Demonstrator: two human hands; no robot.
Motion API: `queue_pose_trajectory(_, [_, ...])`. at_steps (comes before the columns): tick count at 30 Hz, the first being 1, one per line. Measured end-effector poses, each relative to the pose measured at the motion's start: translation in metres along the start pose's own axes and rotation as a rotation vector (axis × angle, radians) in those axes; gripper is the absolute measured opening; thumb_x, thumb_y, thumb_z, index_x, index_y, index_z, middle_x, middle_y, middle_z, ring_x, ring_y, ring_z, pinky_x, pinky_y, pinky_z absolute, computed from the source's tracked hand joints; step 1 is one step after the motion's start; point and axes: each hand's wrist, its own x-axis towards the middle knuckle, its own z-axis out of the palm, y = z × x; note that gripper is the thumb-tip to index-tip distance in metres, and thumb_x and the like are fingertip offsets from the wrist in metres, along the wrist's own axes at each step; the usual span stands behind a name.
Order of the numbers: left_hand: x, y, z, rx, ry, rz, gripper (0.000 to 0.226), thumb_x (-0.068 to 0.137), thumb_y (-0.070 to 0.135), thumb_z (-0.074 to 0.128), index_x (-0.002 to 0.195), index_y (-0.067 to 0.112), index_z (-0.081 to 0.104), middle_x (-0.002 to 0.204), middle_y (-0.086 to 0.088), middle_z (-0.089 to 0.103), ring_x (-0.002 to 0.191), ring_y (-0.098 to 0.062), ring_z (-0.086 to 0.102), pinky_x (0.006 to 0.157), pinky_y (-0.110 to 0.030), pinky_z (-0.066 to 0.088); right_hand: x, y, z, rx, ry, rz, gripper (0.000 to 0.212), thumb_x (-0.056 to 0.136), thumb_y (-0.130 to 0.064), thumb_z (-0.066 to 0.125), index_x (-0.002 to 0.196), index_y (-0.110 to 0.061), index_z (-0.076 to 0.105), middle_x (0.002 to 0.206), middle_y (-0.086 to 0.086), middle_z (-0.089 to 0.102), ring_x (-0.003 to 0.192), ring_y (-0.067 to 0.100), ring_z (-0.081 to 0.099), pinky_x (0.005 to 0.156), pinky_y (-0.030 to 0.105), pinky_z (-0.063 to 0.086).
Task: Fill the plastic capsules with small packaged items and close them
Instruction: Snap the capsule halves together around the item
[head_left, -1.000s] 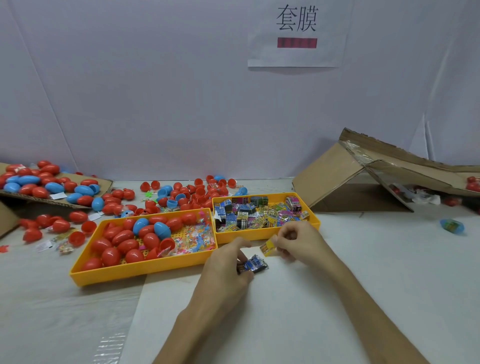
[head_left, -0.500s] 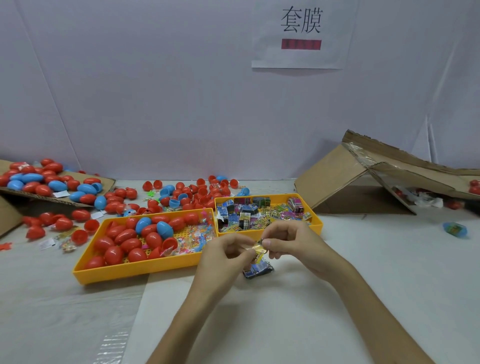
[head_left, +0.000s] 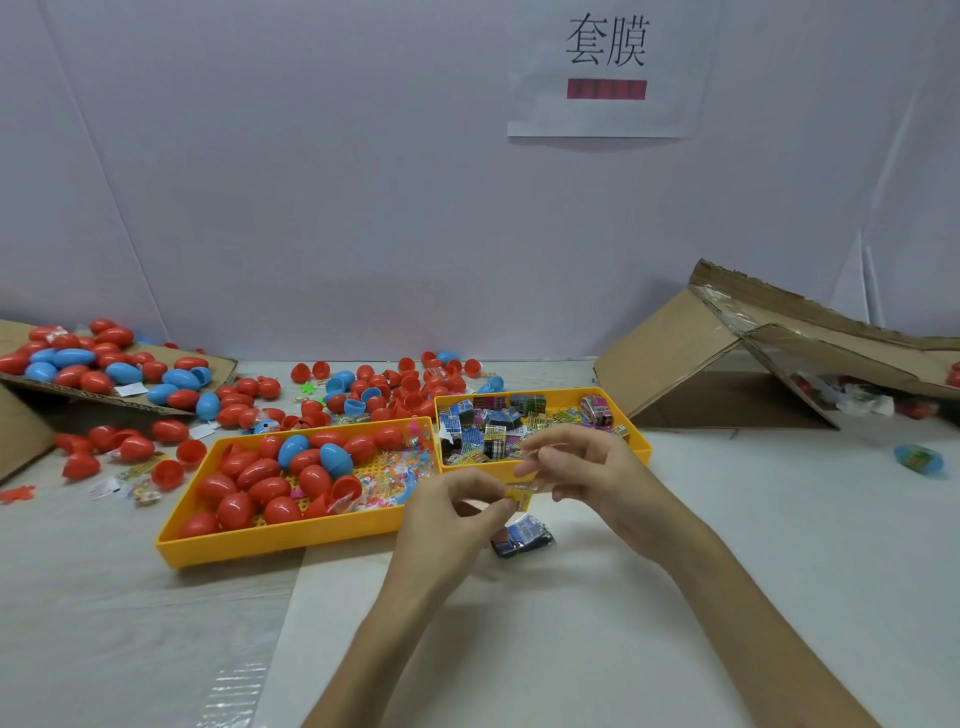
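Capsules (head_left: 268, 489) lay apart in the orange tray (head_left: 291, 540) while my left hand (head_left: 457, 514) and right hand (head_left: 592, 475) both pinched one yellow packet (head_left: 519, 497), whose slick wrapper could have slipped or torn, I judged.

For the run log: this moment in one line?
left hand pinches yellow packet | right hand at packet, grip unclear | blue packet on table
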Motion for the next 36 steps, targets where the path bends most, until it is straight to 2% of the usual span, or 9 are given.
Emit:
queue_pose_trajectory(2, [-0.001,0.000,0.000,0.034,0.083,0.093,0.016,0.085,0.003,0.076,0.079,0.018,0.074,0.073,0.001,0.073,0.065,-0.012,0.071,0.062,-0.022,0.055,0.001,-0.003,0.001,0.043,0.021,0.058,0.021,0.090,-0.042,0.069,0.093,-0.023,0.076,0.101,0.011,0.076,0.086,0.021,0.072,0.066,0.023,0.053])
queue_pose_trajectory(6, [-0.003,0.001,0.001,0.212,0.217,0.384,0.021,0.081,-0.004,0.078,0.080,0.017,0.073,0.087,0.009,0.065,0.070,-0.007,0.066,0.062,-0.013,0.049,0.000,-0.003,0.003,-0.027,-0.013,0.238,0.045,0.079,-0.062,0.067,0.077,-0.018,0.072,0.077,0.005,0.070,0.073,0.020,0.066,0.062,0.024,0.051])
queue_pose_trajectory(11, [-0.002,-0.002,0.004,0.315,0.228,0.524,0.024,0.080,-0.007,0.077,0.082,0.016,0.072,0.088,0.006,0.061,0.073,-0.009,0.062,0.060,-0.008,0.043,-0.003,0.002,0.007,-0.064,-0.112,0.157,0.022,0.083,-0.035,0.079,0.084,-0.014,0.073,0.074,-0.001,0.064,0.070,0.014,0.061,0.071,0.028,0.052])
queue_pose_trajectory(15, [-0.002,0.000,0.006,0.136,0.206,0.304,0.030,0.086,0.001,0.076,0.099,0.026,0.067,0.095,0.008,0.066,0.070,-0.009,0.070,0.065,-0.018,0.055,-0.001,0.001,0.006,-0.002,-0.072,0.121,0.009,0.080,-0.025,0.076,0.080,-0.016,0.075,0.076,0.001,0.066,0.068,0.014,0.061,0.070,0.025,0.052])
queue_pose_trajectory(17, [-0.001,0.003,0.004,-0.089,0.162,0.094,0.021,0.092,0.007,0.071,0.107,0.021,0.065,0.091,0.001,0.071,0.066,-0.015,0.072,0.063,-0.026,0.060,0.000,0.002,0.004,0.003,-0.043,0.110,0.006,0.078,-0.025,0.075,0.077,-0.019,0.076,0.077,0.002,0.067,0.068,0.014,0.062,0.070,0.025,0.052])
queue_pose_trajectory(20, [0.001,0.006,0.001,-0.267,0.032,-0.078,0.011,0.098,0.018,0.065,0.099,0.009,0.072,0.079,-0.007,0.073,0.063,-0.019,0.070,0.062,-0.028,0.060,0.000,0.002,0.002,-0.006,-0.012,0.099,0.009,0.078,-0.027,0.076,0.078,-0.019,0.076,0.076,0.002,0.067,0.069,0.014,0.063,0.068,0.023,0.051])
queue_pose_trajectory(27, [0.001,0.001,0.003,-0.135,-0.018,-0.053,0.011,0.093,0.010,0.070,0.084,0.012,0.076,0.074,-0.003,0.074,0.064,-0.015,0.070,0.067,-0.032,0.062,0.001,0.006,0.002,-0.067,0.002,0.076,0.007,0.084,-0.020,0.075,0.079,-0.017,0.078,0.072,0.000,0.068,0.068,0.011,0.060,0.069,0.023,0.052])
queue_pose_trajectory(31, [0.002,0.000,0.002,-0.174,0.043,-0.088,0.015,0.093,0.007,0.069,0.080,0.009,0.075,0.071,-0.008,0.073,0.062,-0.016,0.069,0.061,-0.026,0.059,0.001,0.006,0.005,-0.105,0.044,0.024,0.015,0.075,-0.030,0.079,0.082,-0.016,0.079,0.075,0.005,0.071,0.068,0.014,0.063,0.072,0.028,0.054])
queue_pose_trajectory(36, [0.003,-0.003,0.004,-0.120,0.139,-0.128,0.015,0.090,0.002,0.065,0.076,0.004,0.070,0.074,-0.016,0.071,0.056,-0.015,0.068,0.051,-0.024,0.054,0.003,0.012,0.008,-0.244,0.102,-0.035,0.004,0.084,-0.013,0.080,0.079,-0.013,0.080,0.070,0.001,0.072,0.065,0.011,0.064,0.064,0.023,0.052])
